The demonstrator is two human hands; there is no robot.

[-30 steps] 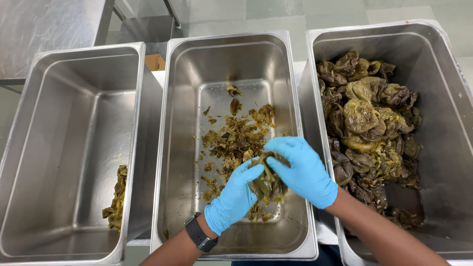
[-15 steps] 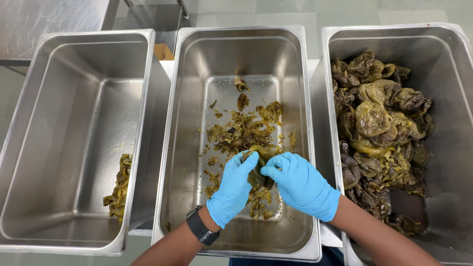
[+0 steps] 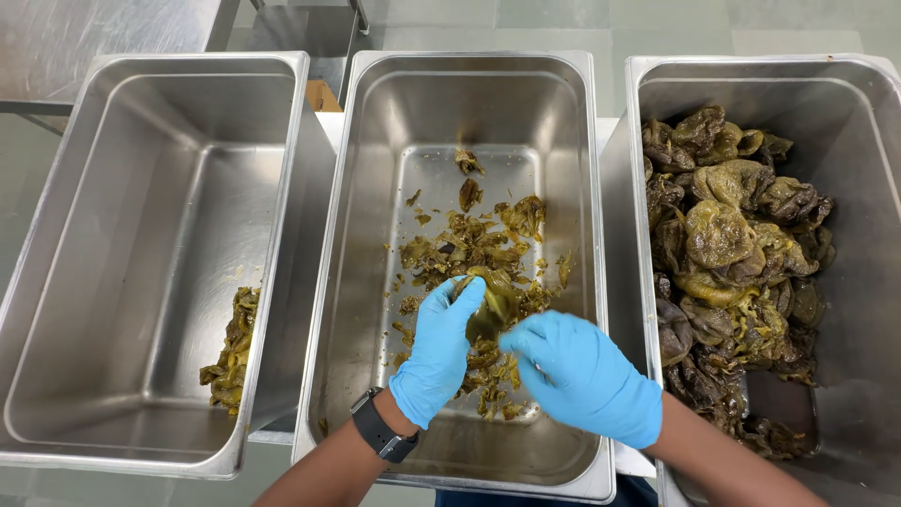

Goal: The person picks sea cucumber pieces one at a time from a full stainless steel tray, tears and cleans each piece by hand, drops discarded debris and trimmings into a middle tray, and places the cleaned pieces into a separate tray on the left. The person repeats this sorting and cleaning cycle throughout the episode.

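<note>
Both grips close on one limp olive pepper (image 3: 493, 299): left hand (image 3: 439, 352) pinches it, right hand (image 3: 580, 376) at four o'clock pulls, over the middle pan (image 3: 563, 122) catching scraps.

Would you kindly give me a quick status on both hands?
Left hand and right hand both grip one pepper over middle pan. Nothing in the way.

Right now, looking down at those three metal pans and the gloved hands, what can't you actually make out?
All in the head view:
- Right hand: fingertips blurred by motion, so its grip is unclear.
- Piece held by the left hand: partly covered by both gloves.
- Right pan: far side cut off by the frame edge.
- Left pan: bottom hidden under the greenish pile.
</note>
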